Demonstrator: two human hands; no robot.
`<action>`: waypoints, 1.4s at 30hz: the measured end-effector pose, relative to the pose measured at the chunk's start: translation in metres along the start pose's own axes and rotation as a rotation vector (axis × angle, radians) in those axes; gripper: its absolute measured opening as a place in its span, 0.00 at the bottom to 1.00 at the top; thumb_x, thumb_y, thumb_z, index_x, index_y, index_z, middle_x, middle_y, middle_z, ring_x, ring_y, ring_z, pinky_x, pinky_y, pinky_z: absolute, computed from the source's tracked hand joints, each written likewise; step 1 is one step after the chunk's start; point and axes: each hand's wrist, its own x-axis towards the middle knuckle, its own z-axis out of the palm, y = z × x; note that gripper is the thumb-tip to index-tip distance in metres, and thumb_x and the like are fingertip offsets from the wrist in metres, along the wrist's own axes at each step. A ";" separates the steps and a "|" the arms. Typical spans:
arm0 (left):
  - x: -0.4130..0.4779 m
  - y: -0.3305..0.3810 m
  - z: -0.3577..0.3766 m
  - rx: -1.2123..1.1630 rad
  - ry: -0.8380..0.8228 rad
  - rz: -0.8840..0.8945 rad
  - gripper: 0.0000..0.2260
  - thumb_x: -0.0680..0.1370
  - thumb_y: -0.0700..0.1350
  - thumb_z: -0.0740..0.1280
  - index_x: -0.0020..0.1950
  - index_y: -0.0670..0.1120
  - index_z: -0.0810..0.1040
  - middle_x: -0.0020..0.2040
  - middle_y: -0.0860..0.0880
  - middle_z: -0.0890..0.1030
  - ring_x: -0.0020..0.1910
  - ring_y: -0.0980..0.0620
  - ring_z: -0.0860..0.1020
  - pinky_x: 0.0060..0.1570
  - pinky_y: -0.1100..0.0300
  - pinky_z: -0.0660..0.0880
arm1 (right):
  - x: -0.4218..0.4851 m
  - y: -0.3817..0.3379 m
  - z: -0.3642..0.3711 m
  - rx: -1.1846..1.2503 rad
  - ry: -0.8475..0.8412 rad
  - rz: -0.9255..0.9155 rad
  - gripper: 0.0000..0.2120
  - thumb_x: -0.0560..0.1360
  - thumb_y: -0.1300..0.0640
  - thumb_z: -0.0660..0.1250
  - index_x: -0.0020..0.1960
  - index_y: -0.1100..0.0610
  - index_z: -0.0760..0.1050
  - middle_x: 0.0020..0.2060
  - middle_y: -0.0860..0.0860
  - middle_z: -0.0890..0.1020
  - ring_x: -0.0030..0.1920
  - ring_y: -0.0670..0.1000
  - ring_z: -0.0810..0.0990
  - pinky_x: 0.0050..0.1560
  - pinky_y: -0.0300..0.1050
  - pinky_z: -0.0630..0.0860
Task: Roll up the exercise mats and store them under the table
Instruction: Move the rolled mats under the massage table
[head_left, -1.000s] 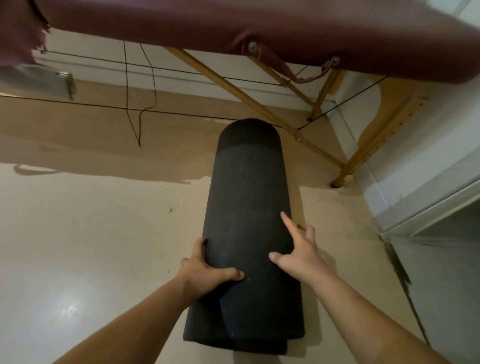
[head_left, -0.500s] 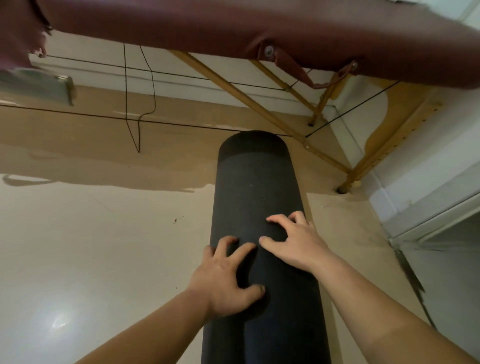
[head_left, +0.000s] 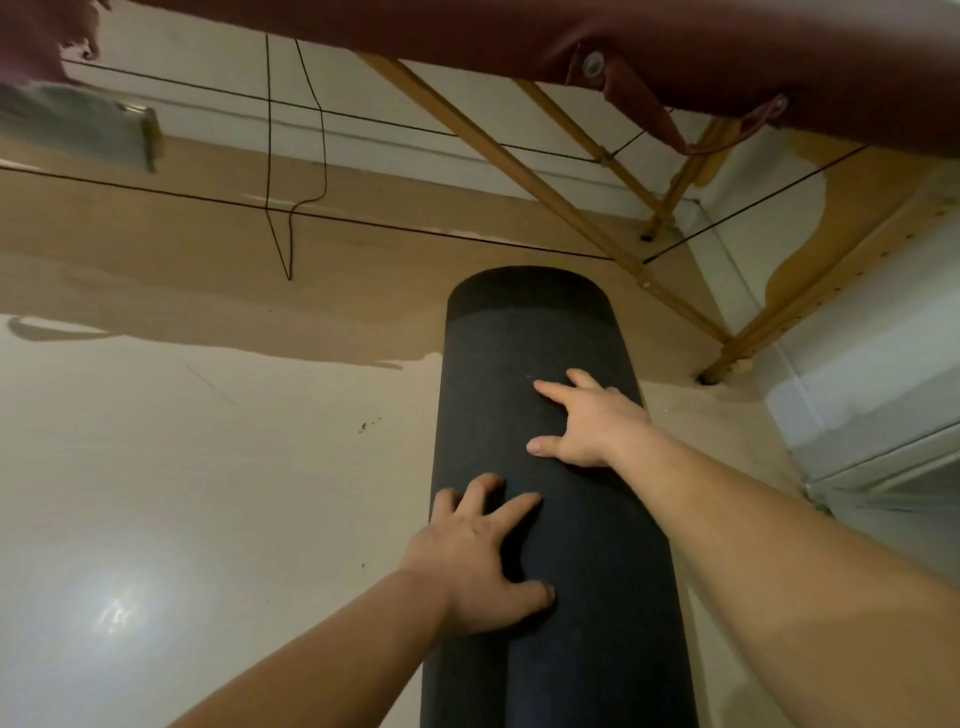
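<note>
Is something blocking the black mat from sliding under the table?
No object lies on the floor beyond the mat. Thin black cables stretch across under the table just past it, and a slanted wooden brace runs to its right. Whether the mat clears the cables cannot be told.

I can't read any text, label or number here. The black rolled foam mat (head_left: 545, 364) is plain, and so is the maroon padded table (head_left: 415, 26) across the top of frame. The grey flat object (head_left: 67, 124) at upper left is too blurred to tell.
</note>
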 end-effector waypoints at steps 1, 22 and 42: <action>-0.001 0.003 0.001 0.027 0.009 0.019 0.43 0.73 0.74 0.65 0.83 0.70 0.46 0.85 0.60 0.45 0.82 0.42 0.49 0.77 0.43 0.66 | 0.002 0.004 0.001 -0.007 -0.003 0.019 0.42 0.76 0.34 0.71 0.83 0.32 0.51 0.85 0.45 0.48 0.84 0.62 0.53 0.74 0.63 0.70; 0.021 0.035 -0.010 0.225 0.152 0.265 0.54 0.68 0.64 0.78 0.87 0.59 0.51 0.87 0.52 0.46 0.86 0.48 0.44 0.81 0.49 0.57 | -0.092 0.057 0.016 0.284 0.295 -0.115 0.21 0.78 0.38 0.70 0.68 0.43 0.77 0.62 0.45 0.75 0.63 0.51 0.77 0.62 0.51 0.77; 0.048 0.031 -0.003 -0.312 0.470 -0.124 0.21 0.82 0.51 0.70 0.75 0.53 0.75 0.67 0.48 0.74 0.63 0.45 0.77 0.66 0.54 0.75 | -0.063 0.041 0.042 -0.042 0.356 0.076 0.32 0.83 0.51 0.67 0.82 0.39 0.57 0.74 0.55 0.59 0.73 0.60 0.63 0.65 0.59 0.75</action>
